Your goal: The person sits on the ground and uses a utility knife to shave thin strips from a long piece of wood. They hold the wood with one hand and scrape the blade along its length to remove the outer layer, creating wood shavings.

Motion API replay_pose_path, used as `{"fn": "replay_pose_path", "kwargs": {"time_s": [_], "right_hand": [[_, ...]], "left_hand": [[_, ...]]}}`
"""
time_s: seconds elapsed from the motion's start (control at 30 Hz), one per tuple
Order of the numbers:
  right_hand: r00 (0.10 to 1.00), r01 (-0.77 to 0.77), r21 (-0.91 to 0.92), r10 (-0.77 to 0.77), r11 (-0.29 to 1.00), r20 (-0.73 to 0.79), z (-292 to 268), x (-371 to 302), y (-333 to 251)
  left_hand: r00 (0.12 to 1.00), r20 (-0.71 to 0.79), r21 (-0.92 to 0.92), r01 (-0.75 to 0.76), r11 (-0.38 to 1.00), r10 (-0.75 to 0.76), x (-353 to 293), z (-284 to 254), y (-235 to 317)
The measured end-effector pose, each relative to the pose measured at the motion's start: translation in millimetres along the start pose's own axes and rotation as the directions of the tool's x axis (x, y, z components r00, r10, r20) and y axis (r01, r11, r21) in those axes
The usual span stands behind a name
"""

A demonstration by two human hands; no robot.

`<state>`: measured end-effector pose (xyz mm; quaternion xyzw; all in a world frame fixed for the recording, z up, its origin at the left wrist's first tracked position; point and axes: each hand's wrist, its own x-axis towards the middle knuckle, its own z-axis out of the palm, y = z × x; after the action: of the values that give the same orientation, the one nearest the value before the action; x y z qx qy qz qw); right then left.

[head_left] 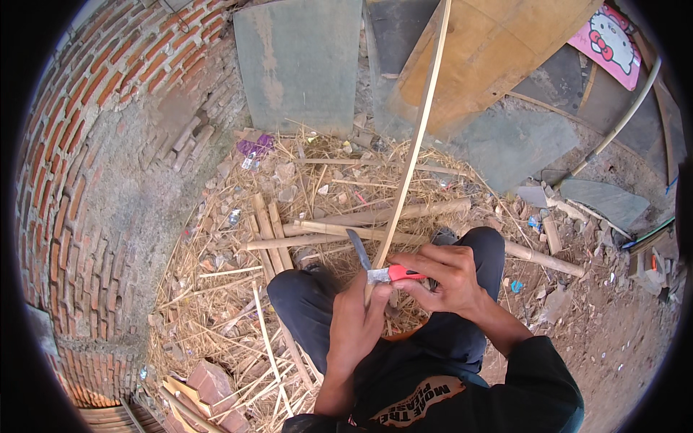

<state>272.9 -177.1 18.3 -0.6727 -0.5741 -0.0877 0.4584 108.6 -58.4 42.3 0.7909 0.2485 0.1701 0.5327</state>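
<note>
Wooden strip (410, 159) slanting up-right, red-handled knife (397, 273) crosswise, blade (359, 250) pointing up-left.

We see a loose black cloth shirt (491, 408) with a wide right sleeve (540, 379) that ends near the elbow and shows dark teal along its outer edge; across the front we note a brown, ragged-edged print (417, 401) with dark block lettering. We also see dark navy cloth trousers (303, 299) and partly hidden greyish shoes (445, 236), while both forearms are bare
</note>
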Motion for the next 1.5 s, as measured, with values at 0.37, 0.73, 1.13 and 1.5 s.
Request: {"fn": "replay_pose_path", "kwargs": {"time_s": [0.37,0.73,1.13,1.5], "right_hand": [[0.979,-0.155,-0.011,0.152,0.988,-0.135,-26,19,21],[0.984,-0.172,0.048,0.174,0.984,-0.035,-24,-3,19],[0.999,-0.009,0.063,0.007,0.998,0.037,4,-26,-4],[0.999,-0.036,-0.005,0.036,0.999,0.040,2,-19,-9]], "left_hand": [[0.999,0.031,0.096,0.024,0.995,-0.027,-15,6,-15],[1.000,0.027,0.101,0.009,0.995,-0.011,-19,10,-28],[0.993,-0.103,0.003,-0.063,0.998,0.063,-6,6,-22],[0.995,-0.098,0.012,-0.020,1.000,0.021,-7,6,-18]]}}
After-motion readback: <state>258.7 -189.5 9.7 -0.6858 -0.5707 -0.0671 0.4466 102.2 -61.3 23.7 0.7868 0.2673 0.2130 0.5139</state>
